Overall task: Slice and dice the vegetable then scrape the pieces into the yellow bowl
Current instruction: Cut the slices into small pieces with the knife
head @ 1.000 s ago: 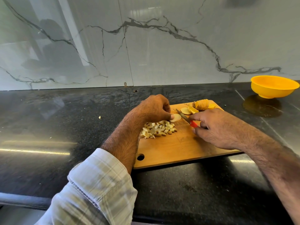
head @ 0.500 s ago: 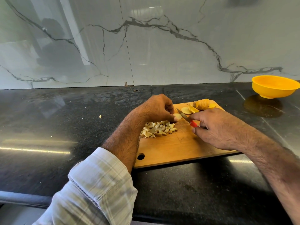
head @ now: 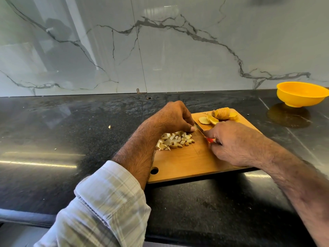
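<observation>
On the wooden cutting board (head: 187, 163), the left hand (head: 175, 118) pins a slice (head: 195, 128) beside the diced pile (head: 175, 140) while the right hand (head: 236, 143) grips a red-handled knife (head: 204, 133), with uncut slices (head: 219, 115) behind and the yellow bowl (head: 300, 94) far right on the black counter (head: 71, 139).

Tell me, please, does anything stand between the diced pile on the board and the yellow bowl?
Yes. The right hand with the knife and the uncut slices lie on the board between the diced pile and the bowl. Beyond the board, only bare counter shows.
</observation>
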{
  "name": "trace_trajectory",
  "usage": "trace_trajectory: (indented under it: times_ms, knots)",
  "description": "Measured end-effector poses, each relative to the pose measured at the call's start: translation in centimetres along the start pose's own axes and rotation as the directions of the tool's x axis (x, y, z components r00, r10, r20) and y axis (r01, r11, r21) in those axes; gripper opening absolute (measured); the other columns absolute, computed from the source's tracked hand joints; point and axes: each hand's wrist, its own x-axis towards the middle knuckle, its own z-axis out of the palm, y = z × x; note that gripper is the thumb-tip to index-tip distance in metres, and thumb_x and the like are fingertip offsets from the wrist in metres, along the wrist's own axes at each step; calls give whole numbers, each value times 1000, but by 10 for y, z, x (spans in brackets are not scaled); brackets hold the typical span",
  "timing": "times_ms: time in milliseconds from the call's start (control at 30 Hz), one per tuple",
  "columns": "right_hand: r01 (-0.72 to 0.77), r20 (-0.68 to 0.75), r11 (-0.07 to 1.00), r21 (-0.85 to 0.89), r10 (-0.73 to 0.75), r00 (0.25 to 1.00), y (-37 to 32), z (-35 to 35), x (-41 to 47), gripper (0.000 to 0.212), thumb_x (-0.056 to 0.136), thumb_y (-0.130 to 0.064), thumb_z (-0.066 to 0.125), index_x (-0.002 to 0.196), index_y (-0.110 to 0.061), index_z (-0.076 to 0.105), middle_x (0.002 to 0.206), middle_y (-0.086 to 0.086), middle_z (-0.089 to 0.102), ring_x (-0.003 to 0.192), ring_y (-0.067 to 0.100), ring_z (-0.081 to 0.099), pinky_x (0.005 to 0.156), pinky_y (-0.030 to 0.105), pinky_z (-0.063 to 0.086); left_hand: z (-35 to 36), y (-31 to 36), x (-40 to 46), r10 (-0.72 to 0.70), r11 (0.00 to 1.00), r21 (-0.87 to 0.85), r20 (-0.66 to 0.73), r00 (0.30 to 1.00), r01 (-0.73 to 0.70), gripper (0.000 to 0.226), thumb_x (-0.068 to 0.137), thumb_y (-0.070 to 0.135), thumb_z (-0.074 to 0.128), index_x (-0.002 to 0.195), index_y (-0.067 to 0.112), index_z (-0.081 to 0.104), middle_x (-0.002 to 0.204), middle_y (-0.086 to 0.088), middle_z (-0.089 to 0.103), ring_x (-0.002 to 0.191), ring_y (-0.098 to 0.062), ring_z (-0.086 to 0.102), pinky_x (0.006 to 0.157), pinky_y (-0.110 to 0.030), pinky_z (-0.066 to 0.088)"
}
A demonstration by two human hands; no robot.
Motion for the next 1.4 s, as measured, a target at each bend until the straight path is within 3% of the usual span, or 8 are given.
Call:
trace_trajectory:
  times_ms: [133, 400, 600, 733, 1033, 1167, 1267, 1400]
  knots:
    - [-24, -44, 998, 56, 26, 999, 0, 4, 7, 41, 98, -28, 60, 139, -27, 61, 105, -3, 67, 101, 17, 65, 90, 34, 59, 0, 1, 0, -3, 1000, -2, 4, 1000, 3, 19, 88, 26, 84, 105, 19, 82, 105, 8, 74, 93, -1, 63, 81, -18, 49]
    - [15, -245, 992, 122, 16, 969, 5, 15, -1, 26, 98, -31, 57, 118, -21, 70, 75, -8, 63, 70, 9, 62, 57, 26, 48, -6, -4, -5, 16, 1000, -8, 11, 1000, -16, 11, 85, 22, 86, 95, 21, 83, 103, 10, 75, 100, -3, 66, 90, -25, 52]
    - [25, -186, 998, 66, -12, 982, -2, 10, -3, 29, 99, -33, 55, 123, -24, 68, 76, -10, 56, 75, 10, 58, 62, 26, 46, -7, -2, -5, 11, 1000, 9, 20, 1000, -12, 10, 86, 21, 86, 95, 23, 83, 100, 12, 73, 99, -5, 65, 92, -29, 54]
    - [9, -103, 1000, 24, -7, 995, -9, 4, -5, 41, 98, -33, 55, 137, -26, 62, 89, -8, 59, 95, 17, 64, 85, 34, 58, -7, -2, -5, 25, 1000, 18, 20, 999, -25, 10, 85, 23, 86, 94, 25, 83, 100, 13, 73, 98, -4, 64, 87, -26, 52]
    - [-36, -47, 998, 58, 39, 998, -11, 4, 7, 45, 95, -27, 61, 140, -26, 61, 114, 0, 68, 107, 21, 65, 93, 36, 58, -7, 0, -4, 25, 999, 32, 33, 999, -26, 12, 86, 21, 85, 98, 21, 83, 106, 9, 74, 103, -7, 64, 95, -30, 54]
    - [6, -156, 992, 124, 13, 988, -5, 16, 7, 39, 99, -32, 58, 137, -27, 62, 96, -7, 64, 91, 14, 65, 77, 30, 58, -11, -4, -7, 19, 1000, 3, 31, 999, -19, 11, 85, 19, 86, 95, 21, 83, 105, 9, 76, 102, -5, 67, 94, -29, 55]
    - [56, -263, 985, 162, -12, 965, 2, 18, 1, 31, 101, -31, 57, 129, -25, 68, 77, -11, 60, 69, 5, 58, 55, 19, 40, -13, -7, -7, 8, 1000, -10, 24, 1000, -8, 11, 84, 18, 87, 94, 22, 84, 102, 9, 77, 101, -5, 69, 95, -31, 57]
    - [109, -335, 974, 199, -37, 942, 0, 14, -5, 30, 100, -30, 59, 125, -22, 72, 65, -9, 61, 58, 7, 57, 52, 21, 40, -13, -4, -7, -3, 1000, 3, 27, 1000, 3, 11, 85, 16, 86, 95, 21, 83, 105, 8, 77, 104, -7, 68, 99, -34, 56]
